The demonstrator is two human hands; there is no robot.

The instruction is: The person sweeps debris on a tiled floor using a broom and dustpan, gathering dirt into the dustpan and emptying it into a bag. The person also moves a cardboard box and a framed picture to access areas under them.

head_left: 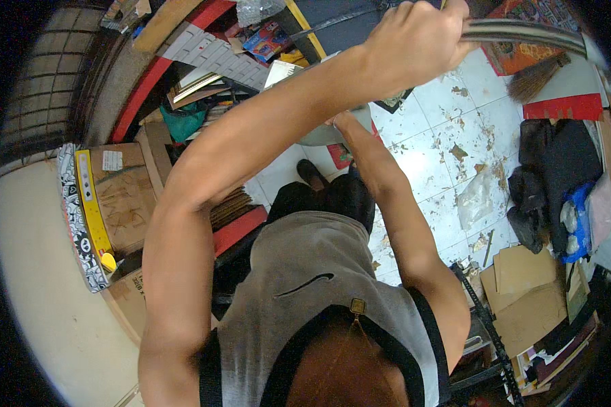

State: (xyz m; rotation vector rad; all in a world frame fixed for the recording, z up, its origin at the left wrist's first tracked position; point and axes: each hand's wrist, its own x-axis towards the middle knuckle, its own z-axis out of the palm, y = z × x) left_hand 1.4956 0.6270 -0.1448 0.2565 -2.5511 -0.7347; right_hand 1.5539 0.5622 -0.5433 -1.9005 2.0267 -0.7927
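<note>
Left hand (pixel 414 51) nearest, wrapped round a shiny strip (pixel 523 30)

You curl those fingers tight around the strip, at the upper right of the frame. Your right hand (pixel 337 121) sits upper centre, partly behind your left forearm (pixel 251 132); you cannot tell how its fingers stand. The work looks under way: the strip is in hand, nothing appears finished, and how much is left doesn't show.
</note>
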